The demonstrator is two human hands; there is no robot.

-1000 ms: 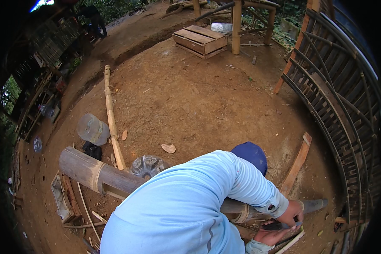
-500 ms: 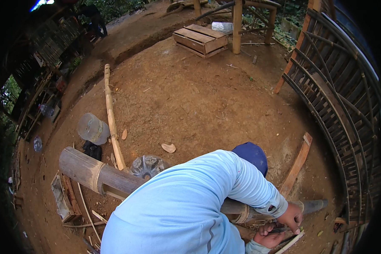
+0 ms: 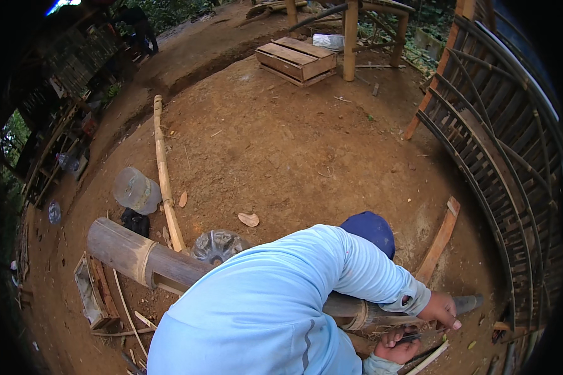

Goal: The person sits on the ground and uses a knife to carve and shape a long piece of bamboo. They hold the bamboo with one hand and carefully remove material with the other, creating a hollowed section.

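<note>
Neither my left hand nor my right hand shows. Another person in a light blue long-sleeved shirt (image 3: 250,306) and a dark blue cap (image 3: 370,232) bends over a thick bamboo pole (image 3: 175,259). The pole lies across the ground, and a slot is cut into its side. One of the co-worker's hands (image 3: 441,309) is over the pole's thinner right end. The other hand (image 3: 397,349), lower down, has its fingers curled around something thin and dark that I cannot make out. A pale bamboo strip (image 3: 430,359) lies close beside that hand.
A clear plastic tub (image 3: 137,190), a long peeled pole (image 3: 162,169) and a large clear bottle (image 3: 216,245) lie at left. Behind the worker is a reddish board (image 3: 438,240). A slatted bamboo frame (image 3: 500,162) stands at right, and a wooden crate (image 3: 296,60) sits far back.
The co-worker's upper hand has moved up and right, away from the lower hand, and now covers part of the pole's right end. The lower hand stays in nearly the same place.
</note>
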